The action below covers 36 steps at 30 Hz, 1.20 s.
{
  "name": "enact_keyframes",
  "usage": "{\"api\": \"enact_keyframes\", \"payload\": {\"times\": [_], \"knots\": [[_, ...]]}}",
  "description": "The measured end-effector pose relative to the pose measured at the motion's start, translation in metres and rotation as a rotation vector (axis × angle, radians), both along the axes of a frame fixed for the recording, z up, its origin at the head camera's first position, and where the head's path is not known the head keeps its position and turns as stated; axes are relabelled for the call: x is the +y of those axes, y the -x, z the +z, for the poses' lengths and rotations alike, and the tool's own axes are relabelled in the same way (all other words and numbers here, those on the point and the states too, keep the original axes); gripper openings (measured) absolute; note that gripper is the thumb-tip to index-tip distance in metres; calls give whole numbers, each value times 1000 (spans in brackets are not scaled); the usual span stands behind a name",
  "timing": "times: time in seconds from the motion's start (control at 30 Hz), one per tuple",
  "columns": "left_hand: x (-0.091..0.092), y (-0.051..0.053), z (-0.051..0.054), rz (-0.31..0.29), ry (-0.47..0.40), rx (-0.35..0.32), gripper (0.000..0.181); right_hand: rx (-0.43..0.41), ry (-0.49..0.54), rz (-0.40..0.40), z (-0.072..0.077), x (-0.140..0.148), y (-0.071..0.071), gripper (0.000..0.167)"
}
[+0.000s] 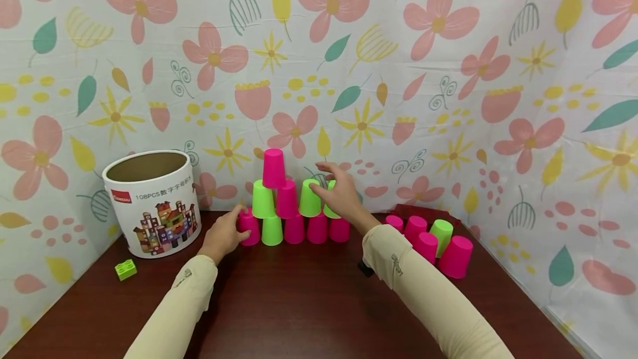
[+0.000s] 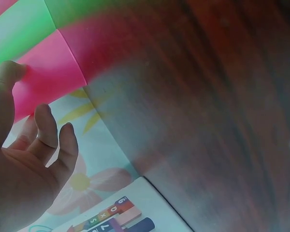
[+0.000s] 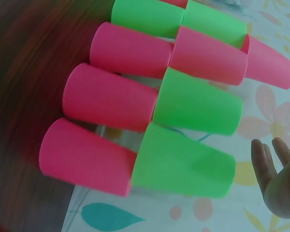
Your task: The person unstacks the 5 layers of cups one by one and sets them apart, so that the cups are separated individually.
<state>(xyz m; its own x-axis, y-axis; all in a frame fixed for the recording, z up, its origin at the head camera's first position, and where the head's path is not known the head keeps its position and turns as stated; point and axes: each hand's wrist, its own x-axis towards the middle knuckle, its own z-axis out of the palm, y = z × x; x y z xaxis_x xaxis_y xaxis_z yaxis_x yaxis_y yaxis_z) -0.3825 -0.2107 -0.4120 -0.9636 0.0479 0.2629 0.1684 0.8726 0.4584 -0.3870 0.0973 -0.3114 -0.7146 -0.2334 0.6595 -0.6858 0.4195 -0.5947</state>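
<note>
Upside-down pink and green cups stand stacked in tiers against the wall. My left hand holds the leftmost bottom pink cup by its side, the thumb on its front and a finger at its far edge. One pink cup tops the stack, above a green cup and a pink cup. My right hand hovers with parted fingers by the right-hand green cup of the second tier. In the right wrist view, that green cup stands apart from the fingers.
Several more cups, pink and green, stand upside down on the right of the brown table. A white bucket stands at the left, with a green toy brick in front. A dark object shows beside the right sleeve.
</note>
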Motion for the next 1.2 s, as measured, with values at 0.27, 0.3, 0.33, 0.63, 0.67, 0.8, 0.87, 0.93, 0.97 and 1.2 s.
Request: {"api": "enact_keyframes", "payload": {"times": [0.27,0.3,0.33,0.63,0.67,0.8,0.87,0.93,0.97,1.2], "knots": [[0,1,-1,4,-2,3,54,-21,-63,2,13,-30,10,55],[0,1,-1,3,-4,6,54,-16,-72,12,15,-34,12,57],[0,2,-1,4,-4,8,54,-13,-83,17,17,-38,14,58],[0,3,-2,4,-14,8,53,-21,-128,62,30,-70,22,64],[0,2,-2,5,-17,7,53,-31,-129,71,31,-73,22,64],[0,1,-1,6,-22,-3,55,-60,-176,63,32,-84,22,64],[0,0,0,3,-20,-9,55,-79,-196,46,32,-87,21,64],[1,0,0,3,-21,-13,55,-96,-196,37,31,-89,20,63],[1,0,0,5,-21,-14,55,-106,-189,32,30,-90,20,61],[0,2,-2,0,-19,2,57,-81,-98,33,24,-94,22,51]]}}
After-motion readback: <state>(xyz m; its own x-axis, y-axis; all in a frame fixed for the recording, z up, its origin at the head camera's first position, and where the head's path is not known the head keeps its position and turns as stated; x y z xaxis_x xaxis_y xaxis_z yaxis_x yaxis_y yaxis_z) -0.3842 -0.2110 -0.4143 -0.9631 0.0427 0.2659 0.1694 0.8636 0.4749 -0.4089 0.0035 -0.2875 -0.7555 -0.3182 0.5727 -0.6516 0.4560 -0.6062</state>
